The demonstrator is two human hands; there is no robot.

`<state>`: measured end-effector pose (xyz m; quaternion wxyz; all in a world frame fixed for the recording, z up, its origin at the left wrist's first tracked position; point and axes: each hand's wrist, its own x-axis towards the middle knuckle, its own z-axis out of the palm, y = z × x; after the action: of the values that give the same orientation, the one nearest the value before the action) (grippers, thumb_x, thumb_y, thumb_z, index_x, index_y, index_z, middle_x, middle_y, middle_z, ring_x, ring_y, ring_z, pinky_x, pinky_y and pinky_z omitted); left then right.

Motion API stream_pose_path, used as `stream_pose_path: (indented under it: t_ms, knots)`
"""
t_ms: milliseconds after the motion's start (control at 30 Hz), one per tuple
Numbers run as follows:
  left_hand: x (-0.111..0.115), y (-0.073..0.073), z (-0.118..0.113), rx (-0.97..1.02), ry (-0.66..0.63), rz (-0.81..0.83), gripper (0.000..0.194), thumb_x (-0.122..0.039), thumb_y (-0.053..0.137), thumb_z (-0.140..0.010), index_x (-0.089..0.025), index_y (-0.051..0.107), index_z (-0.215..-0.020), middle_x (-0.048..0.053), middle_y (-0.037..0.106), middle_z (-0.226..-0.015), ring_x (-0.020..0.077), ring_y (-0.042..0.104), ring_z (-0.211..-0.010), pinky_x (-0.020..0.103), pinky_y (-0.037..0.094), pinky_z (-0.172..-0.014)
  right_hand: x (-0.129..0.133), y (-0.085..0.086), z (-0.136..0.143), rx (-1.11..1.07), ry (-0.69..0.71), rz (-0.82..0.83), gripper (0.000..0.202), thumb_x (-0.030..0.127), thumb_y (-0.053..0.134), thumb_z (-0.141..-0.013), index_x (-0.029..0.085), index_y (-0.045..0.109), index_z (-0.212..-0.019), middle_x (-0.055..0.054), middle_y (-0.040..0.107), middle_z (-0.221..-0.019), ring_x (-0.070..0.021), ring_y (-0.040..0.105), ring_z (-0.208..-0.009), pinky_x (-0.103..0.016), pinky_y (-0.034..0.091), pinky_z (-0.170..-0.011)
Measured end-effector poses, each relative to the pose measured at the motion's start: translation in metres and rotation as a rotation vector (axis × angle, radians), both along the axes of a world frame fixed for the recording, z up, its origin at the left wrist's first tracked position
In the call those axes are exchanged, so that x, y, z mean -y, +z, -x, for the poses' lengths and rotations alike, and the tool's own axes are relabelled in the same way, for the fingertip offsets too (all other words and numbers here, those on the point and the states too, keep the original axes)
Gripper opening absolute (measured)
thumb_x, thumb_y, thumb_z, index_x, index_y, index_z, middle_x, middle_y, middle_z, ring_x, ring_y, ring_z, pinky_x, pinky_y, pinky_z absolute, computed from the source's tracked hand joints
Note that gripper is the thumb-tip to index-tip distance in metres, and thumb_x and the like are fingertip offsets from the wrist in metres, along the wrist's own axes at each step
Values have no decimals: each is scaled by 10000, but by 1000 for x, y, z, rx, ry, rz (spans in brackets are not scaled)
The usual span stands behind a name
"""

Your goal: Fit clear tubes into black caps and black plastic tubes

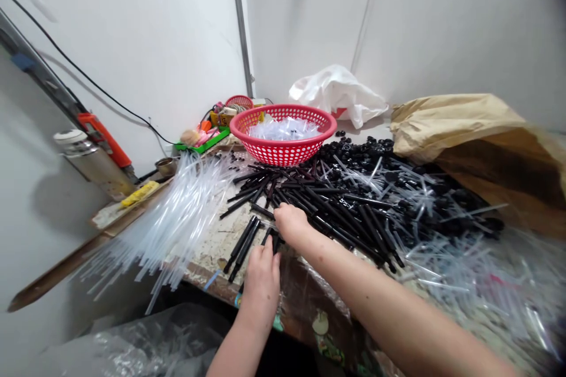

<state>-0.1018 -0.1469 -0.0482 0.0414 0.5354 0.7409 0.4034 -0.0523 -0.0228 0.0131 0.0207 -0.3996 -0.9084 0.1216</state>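
Observation:
My right hand (292, 225) is closed, its fingertips on the end of a short black tube (262, 210) near the table's front edge. Close beside it, my left hand (262, 274) has its fingers bent together around other black tubes (269, 235), which it partly covers. Two black tubes (242, 244) lie side by side just left of my left hand. A large heap of loose black tubes (336, 209) spreads behind and to the right of my right hand.
Long clear tubes (177, 218) overhang the table at left. A red basket (283, 150) holds clear pieces. Black round parts (375, 156) and short clear tubes (469, 271) are piled right, by a brown paper bag (460, 115). A steel flask (92, 162) stands left.

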Motion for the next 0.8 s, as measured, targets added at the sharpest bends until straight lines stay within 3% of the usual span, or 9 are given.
stream_pose_path:
  t_ms: [133,267,333,433,533,600,667,800]
  knots:
    - [-7,-1,6,-39,31,-16,391,-206,410,-848,-60,549,-1182,176,561,-957,273,547,-921,464,450,-842,-9,9,-3,-27,-48,14,240,92,494,-781,95,668,-946,-180,618,-1030,-262,601,-947,-312,447,-756]
    - [-9,12,5,66,36,-136,356,-261,478,-827,-102,601,-1122,176,563,-1000,291,536,-974,486,409,-895,-12,32,-41,-124,-102,83,231,175,500,-788,101,667,-930,-141,652,-932,-219,615,-848,-271,441,-691]
    - [-9,25,-2,328,-2,-176,407,-332,504,-837,-151,551,-1199,148,566,-1080,259,542,-1019,431,405,-928,0,42,-68,-180,-98,154,227,219,491,-803,140,667,-922,-58,663,-809,-148,599,-724,-208,420,-604]
    - [-7,46,-24,891,-125,-180,506,-420,522,-835,-205,453,-1288,105,564,-1176,207,567,-1029,345,431,-911,38,47,-103,-373,-54,389,201,225,486,-800,166,663,-875,29,596,-644,-78,491,-546,-164,340,-468]
    - [-3,59,-51,1199,-216,-176,514,-423,573,-805,-213,473,-1262,60,640,-978,177,610,-876,305,477,-815,79,40,-128,-585,-17,573,153,191,502,-771,160,642,-715,52,507,-561,-66,411,-496,-171,291,-435]
    - [1,63,-64,1242,-237,-165,495,-394,609,-784,-231,494,-1237,4,624,-815,135,602,-736,263,492,-743,93,35,-145,-661,-32,549,180,216,504,-792,163,639,-685,37,539,-605,-81,462,-554,-182,347,-498]
    - [5,63,-70,1247,-249,-124,480,-380,622,-774,-248,507,-1221,-33,572,-740,87,553,-610,202,487,-620,91,30,-170,-685,-112,483,229,281,481,-836,171,652,-731,10,596,-686,-111,528,-642,-214,406,-590]
    - [8,55,-68,1200,-240,11,521,-382,626,-766,-248,484,-1249,-38,517,-722,49,432,-496,123,340,-369,53,16,-233,-560,-396,186,268,328,438,-876,174,655,-849,-44,645,-820,-168,583,-776,-291,445,-706]
